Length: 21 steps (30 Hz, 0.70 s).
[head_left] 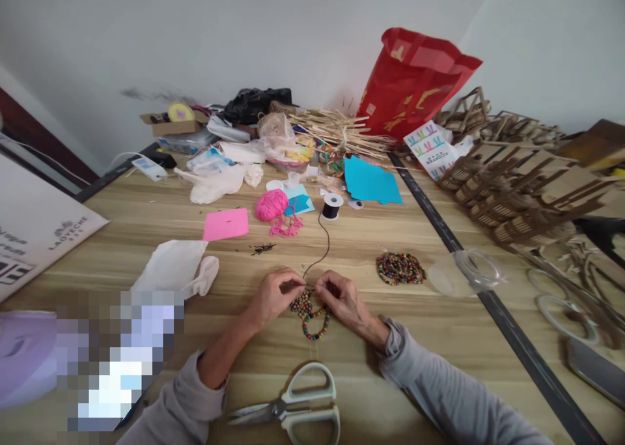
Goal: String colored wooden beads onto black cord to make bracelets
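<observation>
My left hand (280,293) pinches a thin black cord (327,236) between thumb and fingertips. Close beside it, my right hand (342,298) pinches the same cord, with a short stretch of it between the two hands. From there the cord runs up to a black spool with white ends (331,207). Just under my fingertips lies a multicoloured bead bracelet (316,336), with a cluster of beads (300,306) against it on the table. Whether the cord passes through these beads I cannot tell. White-handled scissors (293,407) lie partly open nearer to me.
Coiled bead strings (400,268) lie to the right, short black cord scraps (263,249) ahead. Pink yarn (272,205), pink paper (226,224) and blue sheets (372,180) are farther back. Woven baskets (512,191) crowd the right; a pixelated screen-like object (131,360) lies left.
</observation>
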### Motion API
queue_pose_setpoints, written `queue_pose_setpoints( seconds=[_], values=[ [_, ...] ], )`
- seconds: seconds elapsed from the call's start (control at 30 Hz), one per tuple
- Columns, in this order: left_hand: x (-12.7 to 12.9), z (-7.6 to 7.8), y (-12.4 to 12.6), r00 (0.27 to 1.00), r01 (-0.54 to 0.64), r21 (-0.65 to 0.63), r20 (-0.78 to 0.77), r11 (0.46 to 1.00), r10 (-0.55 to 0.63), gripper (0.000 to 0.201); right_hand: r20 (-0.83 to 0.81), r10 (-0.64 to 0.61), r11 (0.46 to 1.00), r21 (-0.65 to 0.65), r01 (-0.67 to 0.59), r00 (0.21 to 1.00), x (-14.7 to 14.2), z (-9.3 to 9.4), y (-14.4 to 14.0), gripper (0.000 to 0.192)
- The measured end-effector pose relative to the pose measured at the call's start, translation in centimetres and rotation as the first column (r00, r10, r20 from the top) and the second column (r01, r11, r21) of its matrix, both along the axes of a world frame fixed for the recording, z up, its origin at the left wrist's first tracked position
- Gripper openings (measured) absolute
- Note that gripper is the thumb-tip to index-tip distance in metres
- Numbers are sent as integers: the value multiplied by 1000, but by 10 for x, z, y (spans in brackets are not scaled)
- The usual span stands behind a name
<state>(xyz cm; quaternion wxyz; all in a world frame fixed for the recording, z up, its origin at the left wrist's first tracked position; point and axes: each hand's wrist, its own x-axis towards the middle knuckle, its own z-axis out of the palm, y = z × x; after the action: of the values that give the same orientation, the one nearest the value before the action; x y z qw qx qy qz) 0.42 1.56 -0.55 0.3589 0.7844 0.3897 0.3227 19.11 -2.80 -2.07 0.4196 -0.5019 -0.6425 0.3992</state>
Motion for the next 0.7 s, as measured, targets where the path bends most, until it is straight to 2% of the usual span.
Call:
queue_pose_setpoints(
  seconds=[0.2,0.47,0.7],
  values=[
    [3,-3,1,983,-63,-304,146,951,112,11,9,-1,1000,20,1,1000,-2,3,-1,23],
    [1,-7,2,968,-57,-406,200,912,150,17,-15,1,1000,4,-1,1000,-1,5,-1,23],
    [0,-6,0,976,-7,-445,193,896,103,21,-24,16,1000,22,-15,1000,1,1,-2,21]
  ],
)
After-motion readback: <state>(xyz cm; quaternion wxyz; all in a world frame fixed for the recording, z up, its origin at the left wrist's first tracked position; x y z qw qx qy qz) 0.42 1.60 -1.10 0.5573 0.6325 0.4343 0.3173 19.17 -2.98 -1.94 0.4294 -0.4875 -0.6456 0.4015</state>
